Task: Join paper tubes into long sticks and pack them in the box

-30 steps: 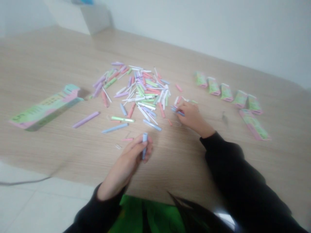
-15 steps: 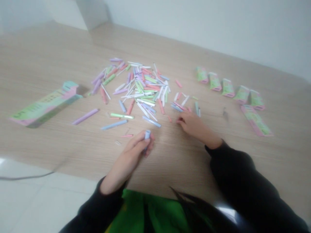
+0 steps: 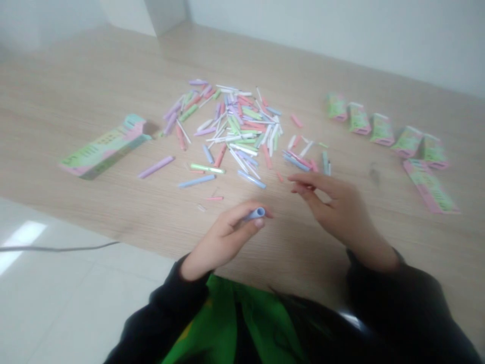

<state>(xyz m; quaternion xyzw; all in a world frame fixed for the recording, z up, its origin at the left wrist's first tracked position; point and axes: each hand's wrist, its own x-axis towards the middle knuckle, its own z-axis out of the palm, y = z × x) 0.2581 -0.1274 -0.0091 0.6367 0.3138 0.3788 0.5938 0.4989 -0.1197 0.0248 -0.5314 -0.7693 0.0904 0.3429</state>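
My left hand (image 3: 233, 232) is closed around a light blue pen barrel (image 3: 257, 213), whose hollow round end points up and to the right. To its right, my right hand (image 3: 326, 202) hovers over the table with thumb and index fingertip close together in a pinch. A small reddish spot shows at those fingertips, too blurred to name. Just beyond the right hand lies a small group of blue and pink pen parts (image 3: 297, 161). A blue pen (image 3: 252, 179) and another blue barrel (image 3: 197, 181) rest on the table beyond my left hand.
A large heap of pastel pen parts and white refills (image 3: 242, 121) spreads mid-table. At left lies a long green and pink box (image 3: 104, 149) with its end flap raised. Several similar boxes (image 3: 382, 130) stand at right, and one lies flat (image 3: 430, 187). A cable (image 3: 60, 248) crosses the floor.
My right hand has drawn back from the small group of pen parts toward me. My left hand has tilted the blue barrel, turning its open end rightward. The view has shifted left.
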